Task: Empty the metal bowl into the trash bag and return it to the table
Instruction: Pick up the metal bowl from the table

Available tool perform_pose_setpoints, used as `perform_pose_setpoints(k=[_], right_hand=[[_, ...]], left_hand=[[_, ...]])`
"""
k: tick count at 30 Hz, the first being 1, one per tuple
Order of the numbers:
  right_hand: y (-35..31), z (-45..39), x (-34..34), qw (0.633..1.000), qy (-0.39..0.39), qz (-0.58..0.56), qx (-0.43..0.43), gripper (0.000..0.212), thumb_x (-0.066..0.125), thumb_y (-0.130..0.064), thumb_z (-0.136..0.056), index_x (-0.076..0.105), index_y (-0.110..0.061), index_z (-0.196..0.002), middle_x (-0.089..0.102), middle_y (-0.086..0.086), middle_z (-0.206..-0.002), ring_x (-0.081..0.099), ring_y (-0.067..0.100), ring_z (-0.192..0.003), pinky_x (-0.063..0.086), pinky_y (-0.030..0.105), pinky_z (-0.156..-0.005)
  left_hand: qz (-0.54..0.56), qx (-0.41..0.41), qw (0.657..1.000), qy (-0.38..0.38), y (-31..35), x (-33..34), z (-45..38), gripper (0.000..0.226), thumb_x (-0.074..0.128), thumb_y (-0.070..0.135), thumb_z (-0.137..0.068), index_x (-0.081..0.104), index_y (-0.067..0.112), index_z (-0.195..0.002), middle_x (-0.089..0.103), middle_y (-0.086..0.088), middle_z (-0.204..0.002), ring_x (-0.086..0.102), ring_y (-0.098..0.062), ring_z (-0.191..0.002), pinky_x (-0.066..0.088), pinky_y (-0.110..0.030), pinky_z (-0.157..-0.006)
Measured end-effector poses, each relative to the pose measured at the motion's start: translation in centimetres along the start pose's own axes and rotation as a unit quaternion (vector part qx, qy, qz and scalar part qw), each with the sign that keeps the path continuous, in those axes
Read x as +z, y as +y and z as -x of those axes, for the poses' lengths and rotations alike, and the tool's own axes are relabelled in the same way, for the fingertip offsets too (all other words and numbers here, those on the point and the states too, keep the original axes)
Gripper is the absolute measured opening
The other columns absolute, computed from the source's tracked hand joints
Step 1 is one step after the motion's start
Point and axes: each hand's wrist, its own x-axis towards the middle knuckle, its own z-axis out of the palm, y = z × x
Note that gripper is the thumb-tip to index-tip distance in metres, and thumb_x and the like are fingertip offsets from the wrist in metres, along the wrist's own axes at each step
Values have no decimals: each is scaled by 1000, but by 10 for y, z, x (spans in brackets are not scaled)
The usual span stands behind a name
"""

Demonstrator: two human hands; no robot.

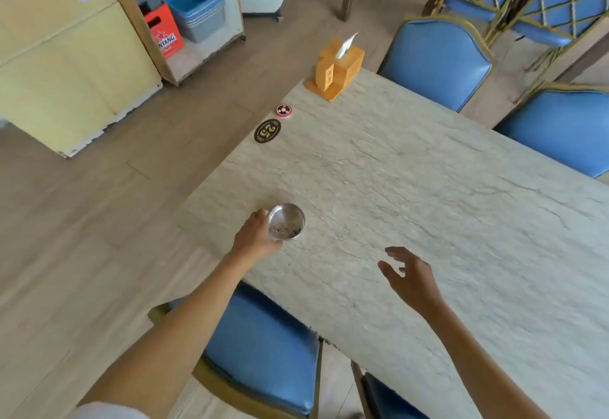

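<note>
A small metal bowl (287, 221) with brownish scraps inside rests near the left edge of the pale stone-patterned table (428, 204). My left hand (255, 235) wraps around the bowl's left side, thumb and fingers on its rim. Over the table to the right hovers my right hand (412, 278), fingers spread and holding nothing. No trash bag is in view.
A wooden tissue box (336, 67), a round call button (284, 110) and an oval number plaque (267, 131) sit at the table's far left corner. Blue padded chairs (263, 349) surround the table. A yellow cabinet (66, 62) and stacked crates (188, 6) stand across the wooden floor.
</note>
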Motion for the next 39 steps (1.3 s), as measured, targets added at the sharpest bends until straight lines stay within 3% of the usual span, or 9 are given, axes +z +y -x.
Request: perform_pose_setpoints(k=[4,8,24,28,32,35,39], right_hand=[[-11,-17,3,1000,-9,9,5,39,73,-29,-95,68,-11,-129,74,7,-130,68,25,-124,59,46,-98],[-16,-29,7,1000,-16,6,12,39,72,-29,-97,66,-12,-132,73,7,-133,66,23,-127,56,46,-105],[-22,-37,15,1000,-11,-9,24,41,71,-31,-97,65,-13,-133,72,9,-133,67,24,-126,57,50,-103],[-20,-29,17,999,-18,-27,27,42,71,-30,-97,64,-11,-134,71,10,-134,66,24,-126,57,45,-103],[-23,-21,18,994,-30,-96,49,43,72,-26,-97,64,-6,-135,72,10,-130,68,22,-122,53,24,-94],[-27,-9,16,976,-55,-200,72,46,69,-29,-100,60,-6,-138,74,7,-125,71,20,-114,57,26,-92],[-39,10,12,925,-83,-357,103,46,63,-34,-103,58,-10,-142,73,12,-125,75,22,-109,62,35,-92]], left_hand=[[7,-11,1000,-13,8,3,-18,102,87,40,-66,31,7,-144,42,-13,-139,48,-31,-127,47,-38,-92],[7,-2,1000,-26,9,11,-32,116,90,41,-63,21,8,-150,37,-15,-145,40,-33,-135,46,-45,-101],[-39,4,999,-32,14,28,-50,119,95,33,-53,25,19,-148,33,-16,-142,34,-34,-131,51,-44,-87],[-19,12,999,-31,15,25,-42,113,95,30,-52,29,20,-143,33,-16,-139,33,-35,-129,52,-43,-85],[32,44,998,-23,20,20,-23,110,93,29,-50,31,22,-141,32,-15,-135,31,-32,-125,47,-40,-90],[63,97,993,-18,28,14,0,109,91,32,-53,31,26,-144,31,-11,-133,30,-28,-124,42,-36,-94],[82,178,980,-22,48,5,37,108,88,37,-57,30,31,-147,32,-3,-131,28,-18,-120,38,-31,-92]])
